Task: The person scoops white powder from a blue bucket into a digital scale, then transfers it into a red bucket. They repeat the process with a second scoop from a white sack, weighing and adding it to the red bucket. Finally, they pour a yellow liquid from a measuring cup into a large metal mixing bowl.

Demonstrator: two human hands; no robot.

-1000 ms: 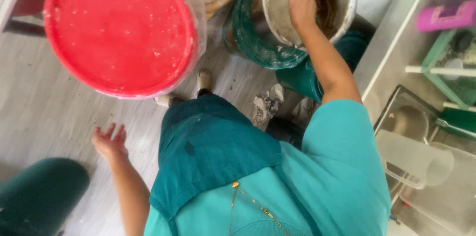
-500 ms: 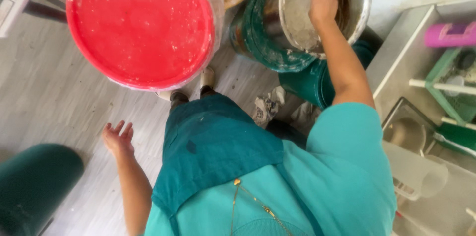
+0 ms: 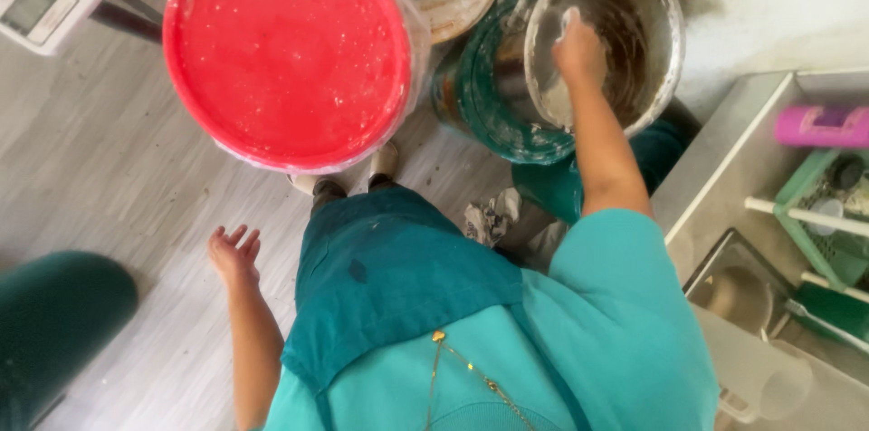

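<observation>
- Right hand [image 3: 577, 49]: yours, reaching down into the metal bucket [image 3: 665, 23], fingers curled against its smeared inner wall; whether it grips anything, cannot tell.
- Left hand [image 3: 233, 253]: hangs by your side, fingers spread wide, holding nothing, over the grey floor [image 3: 100, 168].
- Metal bucket sits ahead and to your right, mouth up, touching the green bucket [image 3: 484, 96] beside it.
- Red lid [image 3: 288, 52] lies ahead-left, well apart from either hand; right hand is nearer the work.
- Grey counter [image 3: 724, 177] stands at right.

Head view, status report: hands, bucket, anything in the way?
Right hand inside the grimy bucket, grip unclear. Left hand open, empty, over the floor. Red-lidded bucket stands beside it, not blocking.
</observation>
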